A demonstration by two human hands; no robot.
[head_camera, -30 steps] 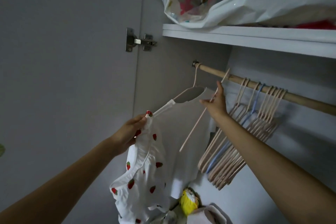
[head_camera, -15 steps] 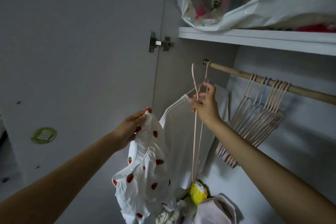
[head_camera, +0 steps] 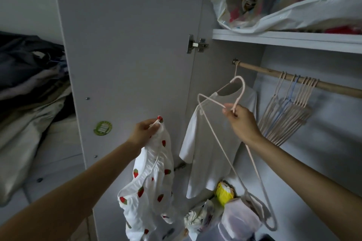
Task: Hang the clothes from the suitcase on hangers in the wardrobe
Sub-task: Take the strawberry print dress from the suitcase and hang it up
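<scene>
My left hand point(head_camera: 144, 131) pinches the top of a white garment with red strawberries point(head_camera: 150, 188), which dangles below it in front of the open wardrobe door. My right hand point(head_camera: 242, 121) grips a pale pink hanger point(head_camera: 213, 139) by the base of its hook, off the rod, tilted with its body slanting down to the right. Behind it a white T-shirt point(head_camera: 211, 152) hangs on another hanger at the left end of the wooden rod point(head_camera: 333, 87). A bunch of several bare pink hangers and a blue one point(head_camera: 288, 111) hangs further right on the rod.
The wardrobe door point(head_camera: 127, 45) stands open at the left with its hinge point(head_camera: 195, 44). A shelf point(head_camera: 284, 38) above the rod carries a plastic bag of textiles point(head_camera: 284, 4). Bags and a yellow object point(head_camera: 224, 192) lie on the wardrobe floor. Dark clothes point(head_camera: 25, 68) are piled far left.
My right hand took one pink hanger off the rod and drew it down and toward me. The view swung left and back; my left hand kept hold of the strawberry garment.
</scene>
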